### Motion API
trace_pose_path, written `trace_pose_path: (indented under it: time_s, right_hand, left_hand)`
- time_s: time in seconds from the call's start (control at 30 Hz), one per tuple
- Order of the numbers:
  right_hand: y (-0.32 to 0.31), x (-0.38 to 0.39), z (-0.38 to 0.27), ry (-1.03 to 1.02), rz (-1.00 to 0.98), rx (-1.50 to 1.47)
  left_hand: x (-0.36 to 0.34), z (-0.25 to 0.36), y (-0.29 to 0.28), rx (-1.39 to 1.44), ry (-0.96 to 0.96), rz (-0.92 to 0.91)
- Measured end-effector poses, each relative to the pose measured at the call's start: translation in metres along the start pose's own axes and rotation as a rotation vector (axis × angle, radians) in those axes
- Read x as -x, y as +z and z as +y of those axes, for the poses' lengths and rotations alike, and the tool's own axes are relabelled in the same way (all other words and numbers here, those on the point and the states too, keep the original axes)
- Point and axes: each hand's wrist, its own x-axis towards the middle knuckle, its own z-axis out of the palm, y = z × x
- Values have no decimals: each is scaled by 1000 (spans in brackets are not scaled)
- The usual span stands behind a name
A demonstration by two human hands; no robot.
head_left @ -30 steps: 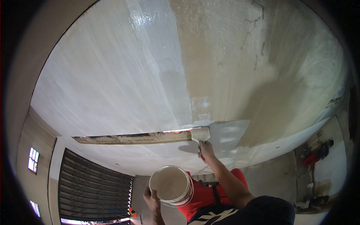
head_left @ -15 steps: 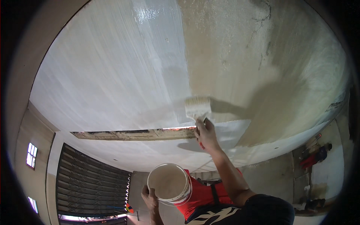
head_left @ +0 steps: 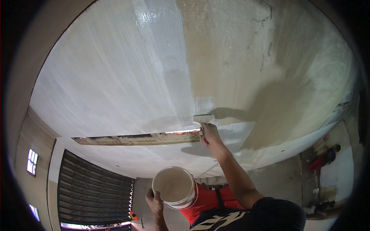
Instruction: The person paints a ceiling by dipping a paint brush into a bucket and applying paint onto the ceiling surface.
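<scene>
My right hand (head_left: 209, 134) grips a wide brush (head_left: 202, 118) against a large plastered surface (head_left: 115, 84), at the border of its white coated part and a beige area (head_left: 231, 69), where a fresh pale patch (head_left: 203, 103) shows. Just below the brush lies a long rough slot (head_left: 135, 138) in the surface. My left hand (head_left: 153, 199) holds a white bucket (head_left: 172, 184) by its side, in front of red clothing (head_left: 208, 208); the bucket is pale inside, its contents hard to make out.
A dark slatted folding gate (head_left: 90, 186) stands at lower left, with a multicoloured object (head_left: 133, 215) near it. A small window (head_left: 32, 161) sits in the left wall. At far right another person (head_left: 323, 158) in red and dark clothing is near a wall, with dark objects below.
The brush rose from beside the slot onto the beige border, then came slightly down, its head tilting. The bucket and my left hand shifted slightly up and left in view.
</scene>
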Motion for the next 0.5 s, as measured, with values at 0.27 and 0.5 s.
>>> trace_pose_path:
  time_s: [0.27, 0.5]
  right_hand:
    - [31, 63, -44, -374, -148, 138]
    - [-35, 8, 72, -86, 21, 147]
  left_hand:
    - [4, -2, -6, 55, 19, 34]
    - [3, 7, 2, 41, 50, -35]
